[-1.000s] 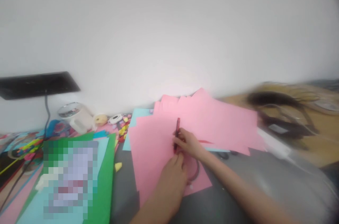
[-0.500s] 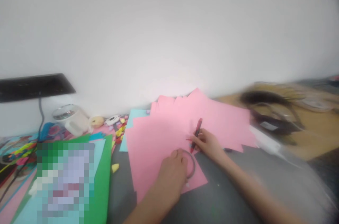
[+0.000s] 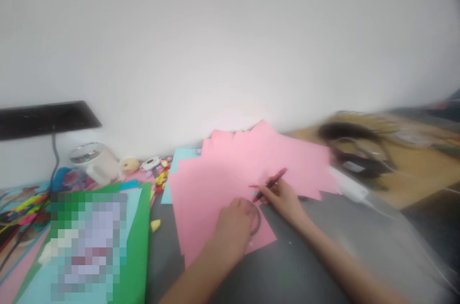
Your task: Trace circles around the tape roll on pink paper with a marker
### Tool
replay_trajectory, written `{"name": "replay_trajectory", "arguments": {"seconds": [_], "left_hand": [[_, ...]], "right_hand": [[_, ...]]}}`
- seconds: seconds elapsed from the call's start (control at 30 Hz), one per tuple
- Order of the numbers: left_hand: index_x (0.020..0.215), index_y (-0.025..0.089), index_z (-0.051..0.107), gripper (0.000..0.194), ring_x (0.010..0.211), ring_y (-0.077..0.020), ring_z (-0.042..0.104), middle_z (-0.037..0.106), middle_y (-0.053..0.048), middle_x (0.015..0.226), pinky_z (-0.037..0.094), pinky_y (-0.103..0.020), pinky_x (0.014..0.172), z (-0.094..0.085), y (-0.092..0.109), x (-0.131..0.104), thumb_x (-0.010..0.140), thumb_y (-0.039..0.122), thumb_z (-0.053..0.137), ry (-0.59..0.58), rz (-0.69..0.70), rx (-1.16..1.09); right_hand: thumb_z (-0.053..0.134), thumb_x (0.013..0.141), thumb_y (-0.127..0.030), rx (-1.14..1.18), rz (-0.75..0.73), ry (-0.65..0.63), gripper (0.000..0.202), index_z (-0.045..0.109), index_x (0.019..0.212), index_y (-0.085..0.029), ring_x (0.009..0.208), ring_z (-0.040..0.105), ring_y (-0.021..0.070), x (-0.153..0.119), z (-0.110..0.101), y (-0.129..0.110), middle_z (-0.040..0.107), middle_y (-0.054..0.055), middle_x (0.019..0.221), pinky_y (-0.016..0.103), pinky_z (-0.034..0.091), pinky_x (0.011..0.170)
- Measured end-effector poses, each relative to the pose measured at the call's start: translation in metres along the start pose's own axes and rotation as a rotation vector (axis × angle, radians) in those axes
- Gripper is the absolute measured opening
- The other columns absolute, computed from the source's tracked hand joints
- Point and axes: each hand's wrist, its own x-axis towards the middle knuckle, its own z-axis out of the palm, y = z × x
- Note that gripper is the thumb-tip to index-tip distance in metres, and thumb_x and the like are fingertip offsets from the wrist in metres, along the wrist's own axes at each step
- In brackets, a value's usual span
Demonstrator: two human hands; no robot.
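— Where is the pen (image 3: 276, 177)?
— In the right hand (image 3: 282, 201), slanted above the pink paper (image 3: 201, 193), thumb and fingers closed narrowly around its barrel. Its lower end points down and left, near the upper right edge of a dark-rimmed ring (image 3: 257, 222). Whether the tip meets the paper, one cannot tell.
— And the left hand (image 3: 233, 229)?
— It rests over the left side of the ring, fingers bent and close together. Whether they grip the ring or merely press on it is hidden.
— What surrounds the pair of hands?
— A gray table (image 3: 280, 275) bears the pink paper, with pink sheets (image 3: 302, 165) spread behind it toward a pale wall (image 3: 230, 54). At left, a small yellow piece (image 3: 155, 225) lies beside a green sheet (image 3: 140, 251); farther back sits a white container (image 3: 104, 169). At right, a blurred dark object (image 3: 354, 162) lies on a wooden surface (image 3: 420, 174).
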Motion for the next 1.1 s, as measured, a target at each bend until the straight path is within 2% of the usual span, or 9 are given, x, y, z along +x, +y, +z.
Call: {"name": "replay_trajectory", "arguments": {"seconds": [0.1, 0.2, 0.3, 0.47, 0.6, 0.73, 0.87, 1.0, 1.1], "left_hand": [[0.114, 0.019, 0.051, 0.048, 0.106, -0.0254, 0.048, 0.052, -0.009, 0.119, 0.048, -0.033, 0.07, -0.003, 0.0, 0.0, 0.071, 0.027, 0.069, 0.013, 0.021, 0.004], [0.114, 0.019, 0.051, 0.046, 0.104, -0.025, 0.048, 0.053, -0.008, 0.116, 0.047, -0.032, 0.069, -0.006, 0.001, 0.0, 0.071, 0.026, 0.068, 0.008, 0.023, 0.014], [0.109, 0.019, 0.054, 0.035, 0.103, -0.0239, 0.049, 0.055, -0.008, 0.114, 0.046, -0.031, 0.067, -0.01, 0.004, 0.0, 0.074, 0.019, 0.062, -0.012, 0.021, 0.027], [0.096, 0.019, 0.059, 0.018, 0.098, -0.0216, 0.051, 0.058, -0.007, 0.108, 0.044, -0.029, 0.066, -0.024, 0.008, -0.004, 0.079, 0.019, 0.056, -0.032, 0.003, 0.01], [0.092, 0.017, 0.059, 0.021, 0.092, -0.0216, 0.052, 0.059, -0.007, 0.103, 0.042, -0.028, 0.063, -0.035, 0.009, -0.011, 0.073, 0.025, 0.062, -0.042, 0.013, 0.014], [0.096, 0.017, 0.059, 0.021, 0.092, -0.0213, 0.052, 0.058, -0.008, 0.104, 0.042, -0.028, 0.063, -0.036, 0.009, -0.012, 0.075, 0.02, 0.058, -0.032, 0.025, 0.042], [0.106, 0.017, 0.057, 0.031, 0.094, -0.022, 0.051, 0.057, -0.009, 0.105, 0.042, -0.028, 0.064, -0.032, 0.009, -0.008, 0.075, 0.012, 0.056, -0.044, 0.008, 0.056], [0.102, 0.017, 0.058, 0.03, 0.091, -0.0207, 0.051, 0.057, -0.008, 0.102, 0.042, -0.027, 0.064, -0.034, 0.008, -0.008, 0.074, 0.008, 0.055, -0.046, 0.019, 0.061], [0.1, 0.017, 0.058, 0.029, 0.09, -0.0201, 0.051, 0.057, -0.008, 0.102, 0.041, -0.027, 0.064, -0.038, 0.009, -0.011, 0.074, 0.005, 0.053, -0.058, 0.024, 0.066]], "right_hand": [[0.062, 0.074, -0.046, -0.042, -0.004, 0.0, 0.032, 0.043, 0.076, -0.021, 0.052, 0.064, 0.0189, -0.008, -0.004, -0.002, 0.066, 0.003, 0.063, 0.03, 0.051, 0.052], [0.059, 0.076, -0.043, -0.108, 0.02, 0.061, 0.027, 0.045, 0.077, -0.02, 0.053, 0.065, 0.0194, -0.024, -0.009, -0.005, 0.066, 0.002, 0.058, 0.029, 0.051, 0.054], [0.058, 0.076, -0.042, -0.155, 0.049, 0.127, 0.025, 0.046, 0.078, -0.021, 0.054, 0.066, 0.0205, -0.045, -0.01, -0.007, 0.066, 0.001, 0.058, 0.03, 0.052, 0.056], [0.057, 0.075, -0.048, -0.019, 0.039, 0.074, 0.029, 0.046, 0.08, -0.023, 0.055, 0.066, 0.0226, -0.082, 0.002, -0.01, 0.065, 0.0, 0.058, 0.032, 0.053, 0.055], [0.059, 0.074, -0.05, 0.103, 0.042, 0.056, 0.03, 0.049, 0.076, -0.022, 0.051, 0.065, 0.0201, -0.104, 0.009, -0.012, 0.064, 0.0, 0.057, 0.03, 0.054, 0.052], [0.062, 0.074, -0.047, 0.156, 0.054, 0.129, 0.028, 0.052, 0.081, -0.021, 0.057, 0.067, 0.0202, -0.109, 0.002, -0.005, 0.067, 0.001, 0.065, 0.029, 0.056, 0.056], [0.064, 0.073, -0.044, 0.12, 0.025, 0.231, 0.027, 0.054, 0.084, -0.021, 0.064, 0.069, 0.0218, -0.107, -0.008, -0.001, 0.069, 0.004, 0.075, 0.031, 0.058, 0.061], [0.064, 0.069, -0.045, -0.021, 0.027, 0.317, 0.027, 0.06, 0.08, -0.02, 0.065, 0.07, 0.0244, -0.107, -0.01, -0.01, 0.07, 0.006, 0.074, 0.031, 0.058, 0.06], [0.064, 0.068, -0.046, -0.094, 0.011, 0.33, 0.027, 0.063, 0.076, -0.02, 0.063, 0.07, 0.0256, -0.106, -0.008, -0.018, 0.07, 0.006, 0.071, 0.032, 0.059, 0.059]]}}
